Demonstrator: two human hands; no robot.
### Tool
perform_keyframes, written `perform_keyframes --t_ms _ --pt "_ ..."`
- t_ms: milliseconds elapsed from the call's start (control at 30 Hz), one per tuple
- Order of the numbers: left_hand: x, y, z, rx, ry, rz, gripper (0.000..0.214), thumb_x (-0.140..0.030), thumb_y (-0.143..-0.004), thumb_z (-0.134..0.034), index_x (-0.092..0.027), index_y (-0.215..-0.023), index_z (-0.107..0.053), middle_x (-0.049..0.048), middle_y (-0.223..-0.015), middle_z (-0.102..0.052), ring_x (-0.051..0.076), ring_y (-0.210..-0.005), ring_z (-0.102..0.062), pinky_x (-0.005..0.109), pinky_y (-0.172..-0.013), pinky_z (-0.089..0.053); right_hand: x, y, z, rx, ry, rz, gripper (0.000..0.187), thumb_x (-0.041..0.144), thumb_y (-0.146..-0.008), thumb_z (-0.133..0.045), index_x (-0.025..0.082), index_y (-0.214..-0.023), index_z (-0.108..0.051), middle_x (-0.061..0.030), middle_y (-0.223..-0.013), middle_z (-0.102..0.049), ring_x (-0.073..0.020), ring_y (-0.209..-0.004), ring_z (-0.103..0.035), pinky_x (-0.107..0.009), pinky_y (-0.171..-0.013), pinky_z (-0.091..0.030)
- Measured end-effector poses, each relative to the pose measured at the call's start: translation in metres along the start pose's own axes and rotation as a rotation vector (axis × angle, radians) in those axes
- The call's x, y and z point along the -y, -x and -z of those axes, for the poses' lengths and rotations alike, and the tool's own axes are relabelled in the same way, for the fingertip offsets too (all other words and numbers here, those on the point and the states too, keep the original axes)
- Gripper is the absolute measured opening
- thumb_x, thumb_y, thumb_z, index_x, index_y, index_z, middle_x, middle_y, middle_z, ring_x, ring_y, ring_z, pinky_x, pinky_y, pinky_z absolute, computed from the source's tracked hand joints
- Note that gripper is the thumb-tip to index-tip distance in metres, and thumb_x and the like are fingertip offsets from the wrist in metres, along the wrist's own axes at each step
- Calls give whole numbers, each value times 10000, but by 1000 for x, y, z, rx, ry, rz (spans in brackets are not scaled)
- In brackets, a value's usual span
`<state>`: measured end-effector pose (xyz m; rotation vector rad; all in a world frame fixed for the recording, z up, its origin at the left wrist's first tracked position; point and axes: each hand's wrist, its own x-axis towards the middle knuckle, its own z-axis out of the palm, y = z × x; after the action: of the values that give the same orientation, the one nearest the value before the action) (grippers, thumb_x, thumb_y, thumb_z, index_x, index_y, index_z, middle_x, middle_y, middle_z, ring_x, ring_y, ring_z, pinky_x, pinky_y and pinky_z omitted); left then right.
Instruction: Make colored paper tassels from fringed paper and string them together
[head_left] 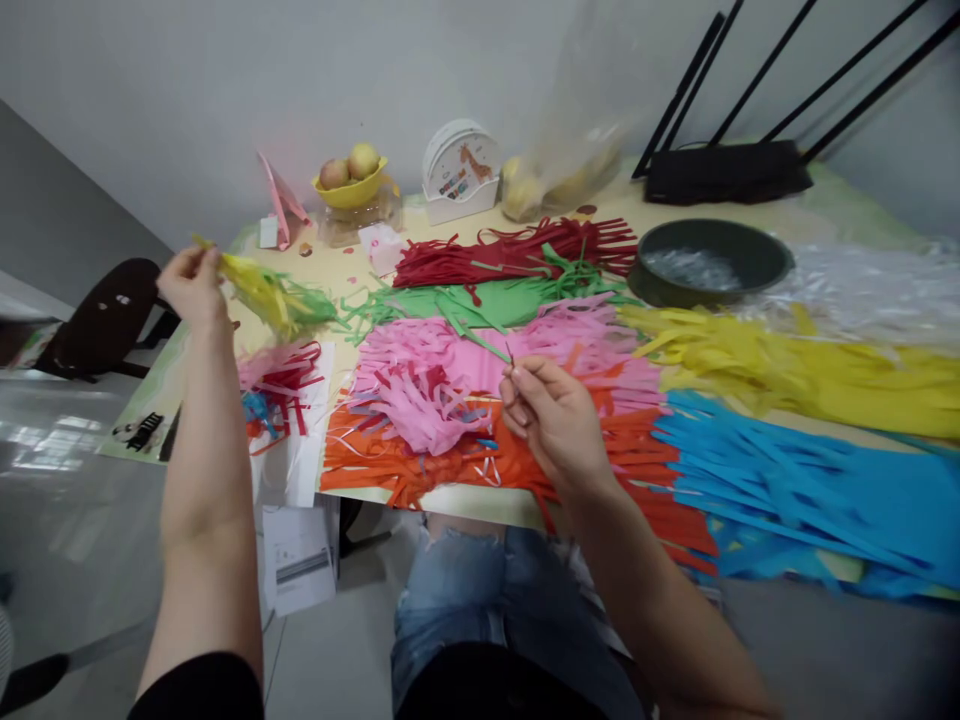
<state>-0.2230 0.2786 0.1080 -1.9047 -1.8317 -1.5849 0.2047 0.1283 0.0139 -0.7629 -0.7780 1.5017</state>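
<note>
While the left hand (191,283) is raised over the table's left edge, its fingers are closed around one end of a bundle of yellow and green strips (274,295), a crinkled paper fringe that trails off to the right above the cream table (330,270). The right hand (551,415) hovers over the middle of the table, thumb and fingertips pinched on a thin strip (508,352) whose short dark tip pokes up above them; its colour is hard to tell. Just beneath that hand lies a fluffy pink pile (435,380) of shredded paper, overlapping a flat orange fringe (390,460) at the near edge. Behind the pink lie a green sheet (495,300) cut into long slits and a tangle of red strips (517,250). To the right, a long yellow fringe (787,370) and a broad blue fringe (787,480) spread toward the corner. A round dark bowl (750,262) holding something glossy and clear sits behind the yellow. A small mixed heap (277,380) of red, pink and blue scraps rests on white paper near the left forearm. Along the wall stand a yellow bowl (349,190) of round fruit and a crumpled clear plastic bag (570,150).
</note>
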Motion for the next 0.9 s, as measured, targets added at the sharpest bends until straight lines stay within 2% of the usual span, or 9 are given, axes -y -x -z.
perform_keyframes --t_ms 100,200,333,433,500,633,900 --pt "-29 -6 15 -147 134 -27 415 -497 -779 -800 -118 -844 -643 -8 -853 -743 132 -810 -669 355 -819 -542 -1 0 -3 26 33 26 355 458 -729 -839 199 -816 -613 71 -586 -554 -26 -391 -373 -146 -352 -306" --pt "-67 10 13 -69 238 -54 432 -427 -674 -898 -98 -797 -645 -5 -815 -765 133 -764 -703 357 -817 -579 -3 0 -4 70 78 62 351 470 -750 -824 190 -808 -620 65 -591 -564 -29 -391 -394 -159 -366 -316" --pt "-127 66 -6 101 408 -39 327 -362 -689 -906 -158 -825 -690 -35 -791 -763 118 -745 -709 310 -789 -583 -3 3 -8 102 249 173 292 455 -826 -753 187 -827 -636 50 -601 -577 -51 -426 -438 -182 -401 -342" --pt "-167 122 -24 280 519 113 246 -321 -691 -891 -183 -837 -750 -4 -782 -766 137 -694 -709 277 -697 -578 3 12 -18 86 411 299 204 380 -859 -705 183 -843 -655 36 -619 -585 -72 -501 -500 -199 -474 -396" --pt "-186 153 -33 336 573 190 219 -312 -705 -878 -193 -862 -781 16 -813 -780 146 -711 -718 268 -701 -583 9 19 -28 101 487 355 147 328 -871 -672 184 -848 -660 28 -638 -597 -82 -542 -534 -206 -515 -420" --pt "-204 186 -39 372 618 230 218 -326 -713 -879 -211 -885 -810 36 -864 -795 165 -757 -733 282 -756 -598 18 28 -43 188 541 396 118 285 -894 -618 177 -877 -660 27 -651 -624 -69 -522 -525 -196 -499 -391" --pt "-213 200 -36 329 543 222 193 -333 -746 -858 -210 -887 -811 44 -878 -794 175 -791 -731 284 -780 -587 21 35 -44 181 540 381 136 297 -885 -615 166 -866 -648 35 -628 -625 -56 -493 -503 -186 -483 -363"
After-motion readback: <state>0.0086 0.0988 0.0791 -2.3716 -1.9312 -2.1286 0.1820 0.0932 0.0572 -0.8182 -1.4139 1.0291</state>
